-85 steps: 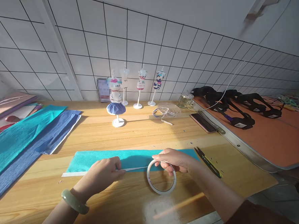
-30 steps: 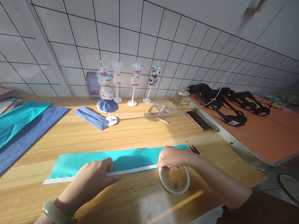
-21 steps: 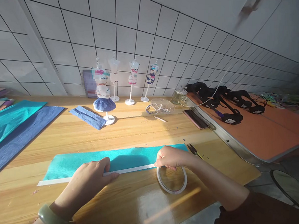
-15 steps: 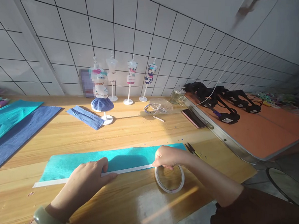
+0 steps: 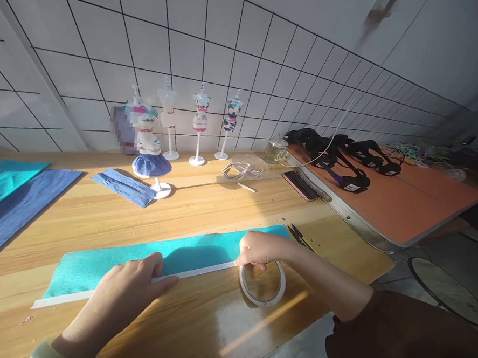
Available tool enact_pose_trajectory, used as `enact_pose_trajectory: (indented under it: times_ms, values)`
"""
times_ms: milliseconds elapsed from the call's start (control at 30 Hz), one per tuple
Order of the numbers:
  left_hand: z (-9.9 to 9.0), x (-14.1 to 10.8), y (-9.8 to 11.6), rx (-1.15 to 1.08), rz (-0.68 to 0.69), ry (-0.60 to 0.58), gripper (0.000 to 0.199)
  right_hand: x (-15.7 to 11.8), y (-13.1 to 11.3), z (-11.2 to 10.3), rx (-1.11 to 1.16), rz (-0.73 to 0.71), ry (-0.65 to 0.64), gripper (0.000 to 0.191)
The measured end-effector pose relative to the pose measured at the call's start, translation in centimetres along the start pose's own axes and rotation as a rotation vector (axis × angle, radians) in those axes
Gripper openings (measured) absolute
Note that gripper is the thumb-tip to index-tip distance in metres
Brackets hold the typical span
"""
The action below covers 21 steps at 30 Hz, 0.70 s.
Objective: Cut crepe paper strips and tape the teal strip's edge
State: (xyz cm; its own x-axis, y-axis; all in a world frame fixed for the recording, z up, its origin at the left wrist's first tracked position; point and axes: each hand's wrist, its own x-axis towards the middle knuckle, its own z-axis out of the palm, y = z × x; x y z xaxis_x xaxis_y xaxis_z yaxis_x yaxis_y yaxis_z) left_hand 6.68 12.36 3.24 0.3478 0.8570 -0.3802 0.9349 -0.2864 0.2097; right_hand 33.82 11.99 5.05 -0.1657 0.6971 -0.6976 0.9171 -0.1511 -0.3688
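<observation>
The scene is taken in from the person's own head, the camera being faced forward and down across the wooden bench [image 5: 205, 204], so that the left hand [image 5: 131, 286] and right hand [image 5: 259, 248] are seen from above and near at hand, with the dark sleeve [image 5: 399, 334] cut by the frame's lower right corner. The tiled wall [image 5: 181, 62] is shown behind, its lines slanted down to the right; farther off, past the orange surface [image 5: 416, 200], the right edge is left dim, and little there can be reliably made out.
</observation>
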Motion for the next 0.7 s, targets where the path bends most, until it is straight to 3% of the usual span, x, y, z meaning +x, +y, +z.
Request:
enact_pose_trajectory:
  times_ms: [700]
  values:
    - [0.29,0.03,-0.22,-0.003,0.019,0.008,0.036,0.10,-0.35,-0.27,0.070,0.067,-0.053,0.025]
